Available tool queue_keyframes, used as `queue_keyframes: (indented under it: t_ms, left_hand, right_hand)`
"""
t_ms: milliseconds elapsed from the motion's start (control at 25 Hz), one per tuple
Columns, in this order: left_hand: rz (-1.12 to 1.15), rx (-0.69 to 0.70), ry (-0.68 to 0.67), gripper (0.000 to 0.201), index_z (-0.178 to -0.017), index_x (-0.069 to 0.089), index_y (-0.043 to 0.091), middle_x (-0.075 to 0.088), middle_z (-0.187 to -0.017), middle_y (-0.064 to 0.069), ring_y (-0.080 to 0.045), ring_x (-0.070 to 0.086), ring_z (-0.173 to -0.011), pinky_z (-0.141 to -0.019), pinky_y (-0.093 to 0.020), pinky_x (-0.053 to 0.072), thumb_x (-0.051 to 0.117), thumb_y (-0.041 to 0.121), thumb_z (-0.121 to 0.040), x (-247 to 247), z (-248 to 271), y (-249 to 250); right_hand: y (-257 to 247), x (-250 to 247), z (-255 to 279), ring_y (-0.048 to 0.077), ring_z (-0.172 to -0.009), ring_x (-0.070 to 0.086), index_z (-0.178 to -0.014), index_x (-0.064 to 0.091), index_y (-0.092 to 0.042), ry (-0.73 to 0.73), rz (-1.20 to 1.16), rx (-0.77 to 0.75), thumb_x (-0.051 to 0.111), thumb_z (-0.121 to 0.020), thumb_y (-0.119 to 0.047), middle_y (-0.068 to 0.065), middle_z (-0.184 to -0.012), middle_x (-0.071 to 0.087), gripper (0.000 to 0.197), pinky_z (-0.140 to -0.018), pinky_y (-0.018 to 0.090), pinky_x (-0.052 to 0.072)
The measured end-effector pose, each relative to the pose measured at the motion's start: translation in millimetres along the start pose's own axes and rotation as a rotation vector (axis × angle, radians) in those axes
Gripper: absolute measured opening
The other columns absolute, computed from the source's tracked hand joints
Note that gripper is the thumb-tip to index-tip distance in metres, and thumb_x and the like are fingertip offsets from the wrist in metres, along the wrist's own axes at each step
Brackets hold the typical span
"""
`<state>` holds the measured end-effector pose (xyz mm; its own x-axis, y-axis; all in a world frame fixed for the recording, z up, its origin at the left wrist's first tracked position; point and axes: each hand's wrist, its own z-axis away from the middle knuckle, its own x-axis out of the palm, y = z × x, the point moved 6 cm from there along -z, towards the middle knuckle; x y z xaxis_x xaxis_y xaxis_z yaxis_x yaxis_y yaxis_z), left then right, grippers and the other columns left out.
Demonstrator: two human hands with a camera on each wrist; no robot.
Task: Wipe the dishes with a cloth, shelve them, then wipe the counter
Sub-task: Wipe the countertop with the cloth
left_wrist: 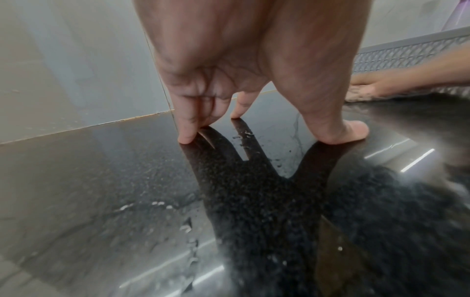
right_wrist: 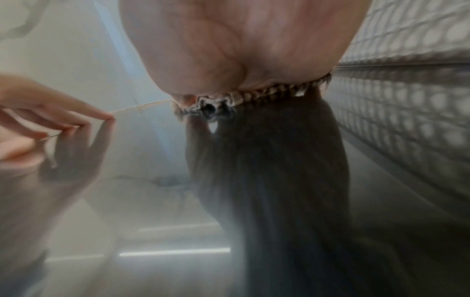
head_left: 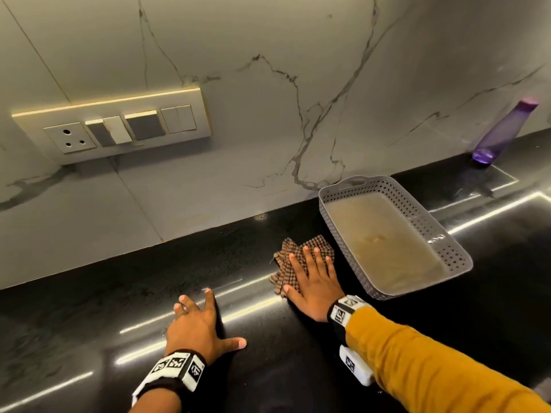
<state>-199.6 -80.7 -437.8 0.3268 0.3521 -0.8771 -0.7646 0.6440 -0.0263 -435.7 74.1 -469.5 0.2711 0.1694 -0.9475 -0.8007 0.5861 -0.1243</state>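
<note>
A brown checked cloth (head_left: 290, 257) lies flat on the glossy black counter (head_left: 119, 308), just left of the grey basket. My right hand (head_left: 313, 275) presses down on the cloth with straight, spread fingers; in the right wrist view the cloth (right_wrist: 254, 96) shows as a crumpled edge under the palm. My left hand (head_left: 199, 323) rests on the bare counter to the left, fingers spread, fingertips (left_wrist: 185, 138) and thumb touching the surface. It holds nothing. No dishes are in view.
A grey perforated plastic basket (head_left: 417, 210) sits on the counter right of the cloth, nothing inside it. A purple bottle (head_left: 501, 135) stands against the marble wall at far right. A switch panel (head_left: 116, 126) is on the wall. Water droplets (left_wrist: 188, 227) dot the counter.
</note>
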Motion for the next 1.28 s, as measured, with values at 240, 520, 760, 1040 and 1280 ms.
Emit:
queue_keyframes:
  t_ms: [240,520,760,1040,1280]
  left_hand:
    - [0.045,-0.058,-0.019,0.151,-0.163,-0.014,0.025,-0.006,-0.17,-0.025,-0.041,0.004,-0.159,-0.119,-0.051,0.035,0.064,0.096,-0.056,3.1,-4.6,-5.3]
    - [0.204,-0.177,0.08,0.163,-0.158,-0.025,0.006,-0.016,-0.172,-0.013,-0.026,-0.004,-0.16,-0.128,-0.037,0.011,0.072,0.089,-0.056,4.1,9.0,-8.6]
    - [0.17,-0.375,0.243,0.144,-0.164,0.009,0.011,0.004,-0.171,-0.024,-0.041,0.004,-0.159,-0.128,-0.049,0.012,0.022,0.108,-0.059,14.8,62.9,-71.9]
    - [0.244,-0.558,0.103,0.08,-0.158,0.028,0.02,0.016,-0.169,-0.019,-0.044,0.027,-0.151,-0.116,-0.05,0.04,0.042,0.07,-0.097,58.1,120.7,-220.1]
    - [0.21,-0.491,0.168,0.073,-0.16,0.024,0.023,0.03,-0.165,-0.013,-0.035,0.037,-0.148,-0.115,-0.045,0.042,0.051,0.052,-0.099,66.4,124.6,-272.4]
  right_hand:
    - [-88.4,-22.5,-111.1,0.043,-0.155,-0.024,-0.164,-0.016,-0.026,-0.095,-0.008,-0.132,0.025,-0.104,-0.066,0.016,-0.169,-0.027,0.083,-0.124,0.062,-0.015]
    - [-196.7,2.5,-86.7,0.039,-0.157,-0.024,-0.165,-0.011,-0.027,-0.137,0.116,-0.545,0.025,-0.104,-0.066,0.014,-0.171,-0.023,0.081,-0.125,0.059,-0.015]
    - [-78.5,-23.2,-103.5,0.038,-0.159,-0.013,-0.165,-0.01,-0.033,-0.029,0.063,-0.264,0.02,-0.102,-0.069,0.013,-0.173,-0.016,0.079,-0.126,0.055,-0.008]
    - [-124.6,-12.3,-101.3,0.044,-0.157,-0.016,-0.165,-0.013,-0.026,-0.04,0.003,-0.011,0.017,-0.106,-0.061,0.016,-0.172,-0.019,0.075,-0.126,0.062,-0.007]
    - [-345.5,37.6,-32.2,0.042,-0.156,-0.02,-0.165,-0.01,-0.029,-0.015,0.068,-0.513,0.018,-0.102,-0.065,0.014,-0.171,-0.02,0.078,-0.121,0.056,-0.02]
